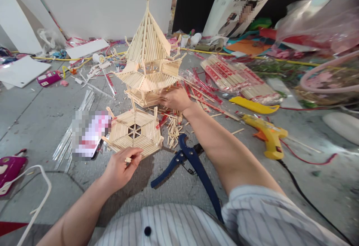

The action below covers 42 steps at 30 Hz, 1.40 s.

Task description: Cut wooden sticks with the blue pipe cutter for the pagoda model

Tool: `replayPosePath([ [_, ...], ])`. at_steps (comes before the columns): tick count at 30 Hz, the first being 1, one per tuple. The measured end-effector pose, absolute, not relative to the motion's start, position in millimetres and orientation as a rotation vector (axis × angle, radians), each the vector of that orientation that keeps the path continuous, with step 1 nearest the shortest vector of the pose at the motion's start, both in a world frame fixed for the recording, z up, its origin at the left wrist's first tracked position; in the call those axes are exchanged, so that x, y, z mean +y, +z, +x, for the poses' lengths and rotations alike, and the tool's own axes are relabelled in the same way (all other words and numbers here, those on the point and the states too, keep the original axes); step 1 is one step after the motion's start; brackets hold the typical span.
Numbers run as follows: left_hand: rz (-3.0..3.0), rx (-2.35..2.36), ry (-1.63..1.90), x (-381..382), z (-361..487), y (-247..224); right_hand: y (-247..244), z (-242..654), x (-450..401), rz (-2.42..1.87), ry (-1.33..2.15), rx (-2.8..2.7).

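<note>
- I see the stick pagoda (148,47) on the floor (33,105), toward its far edge by the white panel (112,6).
- I judge it light, stiff but fragile — best held low, at the base.
- Right hand (176,98) at that base; whether its fingertips clamp, I cannot tell.
- Left hand (120,169) pinches short sticks (128,160) beside the hexagonal piece (146,129).

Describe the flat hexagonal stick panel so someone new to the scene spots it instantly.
Find the tall wooden-stick tower with the pointed roof. Just in front of it, left of the blue cutter and by the left hand, lies the hexagonal panel. Unlike the tower, it is low and flat, with a spoked opening at its centre and short posts around its edge.
</note>
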<state>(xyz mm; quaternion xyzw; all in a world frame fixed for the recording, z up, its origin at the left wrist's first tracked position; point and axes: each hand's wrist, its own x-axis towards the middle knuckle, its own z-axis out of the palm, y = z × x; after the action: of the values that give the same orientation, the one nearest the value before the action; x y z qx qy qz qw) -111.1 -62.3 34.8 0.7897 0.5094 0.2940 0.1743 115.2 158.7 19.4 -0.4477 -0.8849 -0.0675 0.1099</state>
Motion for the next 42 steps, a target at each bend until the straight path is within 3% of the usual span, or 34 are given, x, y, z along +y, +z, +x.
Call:
replayPosePath([
  [42,2.274,1.431,0.858,-62.2,-112.4,31.5,26.2,109.6,154.3,-1.490,-0.082,-2.583],
])
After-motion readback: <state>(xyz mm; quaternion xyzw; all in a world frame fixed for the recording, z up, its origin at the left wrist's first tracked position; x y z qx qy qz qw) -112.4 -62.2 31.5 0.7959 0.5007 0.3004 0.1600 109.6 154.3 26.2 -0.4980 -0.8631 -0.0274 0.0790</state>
